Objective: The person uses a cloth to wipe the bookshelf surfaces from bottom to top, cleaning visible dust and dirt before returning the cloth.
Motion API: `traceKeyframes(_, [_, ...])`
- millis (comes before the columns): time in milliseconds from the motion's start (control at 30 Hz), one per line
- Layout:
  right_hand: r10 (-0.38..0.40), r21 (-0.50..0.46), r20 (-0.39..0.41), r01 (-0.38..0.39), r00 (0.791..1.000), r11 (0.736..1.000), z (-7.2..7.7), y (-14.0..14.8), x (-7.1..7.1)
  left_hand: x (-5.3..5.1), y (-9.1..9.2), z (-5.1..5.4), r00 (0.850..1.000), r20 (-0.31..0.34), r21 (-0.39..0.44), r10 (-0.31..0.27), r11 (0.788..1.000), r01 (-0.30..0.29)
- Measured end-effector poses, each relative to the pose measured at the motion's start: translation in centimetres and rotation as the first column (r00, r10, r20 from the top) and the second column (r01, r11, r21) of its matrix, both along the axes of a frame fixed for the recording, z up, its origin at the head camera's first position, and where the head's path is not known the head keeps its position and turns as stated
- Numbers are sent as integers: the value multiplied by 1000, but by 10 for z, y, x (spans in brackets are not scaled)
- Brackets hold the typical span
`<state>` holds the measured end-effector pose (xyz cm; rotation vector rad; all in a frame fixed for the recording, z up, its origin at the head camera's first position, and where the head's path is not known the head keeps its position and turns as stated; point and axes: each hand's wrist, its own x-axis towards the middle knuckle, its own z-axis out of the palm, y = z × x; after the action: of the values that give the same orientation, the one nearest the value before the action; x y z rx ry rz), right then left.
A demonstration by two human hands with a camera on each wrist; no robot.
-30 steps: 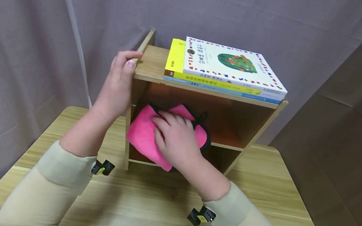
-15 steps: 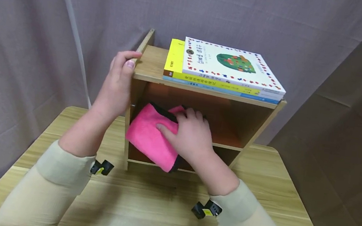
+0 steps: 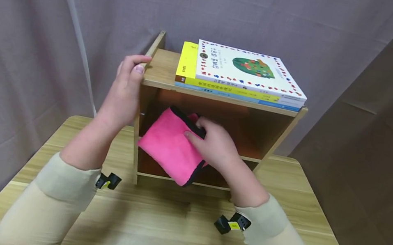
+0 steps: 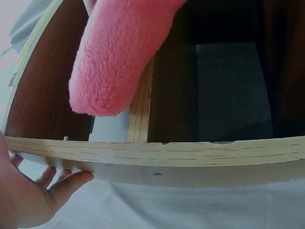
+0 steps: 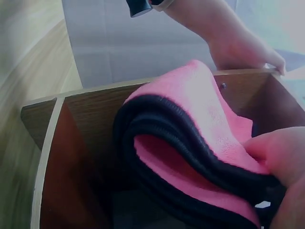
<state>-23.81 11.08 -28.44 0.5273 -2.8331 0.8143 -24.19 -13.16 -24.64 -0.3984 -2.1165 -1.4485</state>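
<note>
A folded pink plush cloth [image 3: 169, 146] with black edging is held at the front of a small wooden shelf unit [image 3: 222, 97]. My right hand [image 3: 217, 146] pinches its right edge between thumb and fingers. Up close in the right wrist view, the cloth [image 5: 190, 102] shows its folded layers and black border, with part of the right hand [image 5: 279, 152] at the right. My left hand [image 3: 123, 88] grips the top left corner of the shelf unit. In the left wrist view, the left hand's fingers [image 4: 71, 186] lie against the side panel [image 4: 190, 155], below the cloth [image 4: 119, 57].
Several books [image 3: 252, 70] lie stacked on the shelf's top board, a white-covered one uppermost. The unit stands on a wooden table [image 3: 153, 224]. Grey curtains [image 3: 240, 12] hang behind and at both sides. Each wrist wears a small black camera [image 3: 108, 181].
My right hand has slid rightward from lying flat on the cloth to pinching its right edge. The cloth's upper part has shifted and lifted slightly. The left hand keeps its hold.
</note>
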Motion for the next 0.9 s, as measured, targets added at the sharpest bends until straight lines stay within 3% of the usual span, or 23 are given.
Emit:
traceKeyframes(167, [-5, -231, 48, 16, 999, 973, 1, 10, -2, -1, 0, 1, 1000, -9, -2, 0, 1000, 0])
traceKeyframes(300, [-47, -323, 37, 57, 998, 945, 0, 15, -7, -2, -1, 0, 1000, -4, -2, 6, 1000, -6])
traceKeyframes(433, [-78, -255, -29, 68, 997, 965, -3, 15, -10, -1, -2, 0, 1000, 1, -2, 9, 1000, -9])
traceKeyframes(533, [-71, -114, -156, 53, 985, 992, -7, 14, -9, -1, -1, 0, 1000, -6, 1, 4, 1000, -4])
traceKeyframes(633, [-56, 52, -346, 78, 937, 996, -10, 13, -7, -1, 0, 1, 1000, -14, 3, 1, 1000, -1])
traceKeyframes(733, [10, 215, -517, 118, 856, 969, -12, 11, -3, 0, 1, 1, 1000, -9, 5, 3, 1000, -3])
traceKeyframes(833, [100, 326, -596, 126, 797, 937, -13, 9, 2, 1, 2, 2, 1000, -3, 6, 7, 1000, -7])
traceKeyframes(900, [135, 371, -617, 136, 775, 919, -13, 7, 6, 1, 2, 2, 1000, -3, 3, 7, 1000, -7])
